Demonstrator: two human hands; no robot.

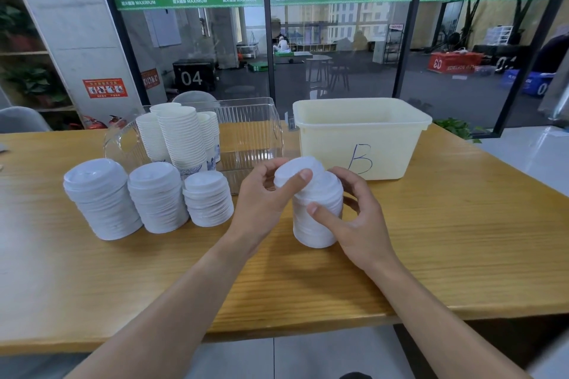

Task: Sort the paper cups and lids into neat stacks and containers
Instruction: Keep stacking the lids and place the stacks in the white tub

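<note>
A wooden worktop (431, 240) stands before a glass wall with a gym room behind it. Bare wood runs to the near edge. At the back sit a clear bin (252, 132) holding paper cups (181, 138) and a cream tub (360, 135) marked B. Three lid stacks (154, 197) stand left. The left hand (264, 197) pinches a lid (295, 174) atop a fourth stack (317, 215), which the right hand (351, 218) grips from its right side.
</note>
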